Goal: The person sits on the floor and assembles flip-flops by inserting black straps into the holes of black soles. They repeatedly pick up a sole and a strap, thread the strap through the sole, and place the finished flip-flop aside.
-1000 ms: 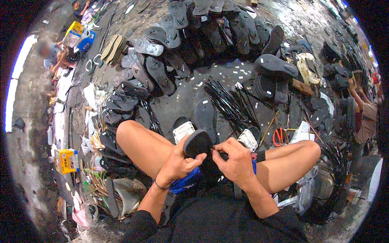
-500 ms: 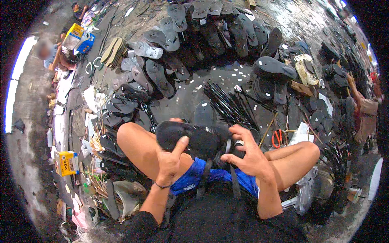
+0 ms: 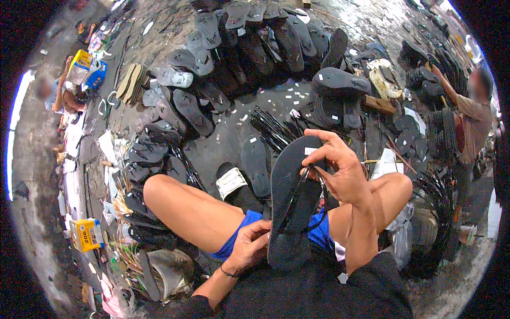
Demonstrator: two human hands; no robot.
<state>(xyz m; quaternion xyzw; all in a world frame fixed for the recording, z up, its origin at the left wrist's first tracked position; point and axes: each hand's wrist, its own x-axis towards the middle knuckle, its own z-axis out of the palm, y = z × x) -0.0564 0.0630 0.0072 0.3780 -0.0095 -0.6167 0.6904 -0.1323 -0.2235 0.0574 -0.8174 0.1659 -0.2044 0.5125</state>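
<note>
A black flip-flop [image 3: 284, 181] stands nearly upright over my lap, heel end down, with a small white sticker near its toe end. My left hand [image 3: 248, 242] is closed on the edge of its sole near the heel; some of those fingers are hidden behind it. My right hand [image 3: 340, 167] pinches the thin black strap at the toe end, its index finger lying along the sole's face. Beyond my lap lies a dark sole [image 3: 256, 166], and beside it a white patch [image 3: 231, 183] rests on another dark piece. A bundle of black straps [image 3: 270, 129] lies farther off.
Stacked black soles [image 3: 249, 50] curve around the far side, with another stack [image 3: 340, 85] at right beside a wooden block [image 3: 379, 104]. Yellow boxes [image 3: 87, 234] stand left. One person [image 3: 473, 117] sits at right, another [image 3: 58, 93] at far left.
The flip-flop has turned from lying crosswise to nearly upright. My right hand has moved up to its toe strap, my left hand down to the heel edge. The view has shifted slightly.
</note>
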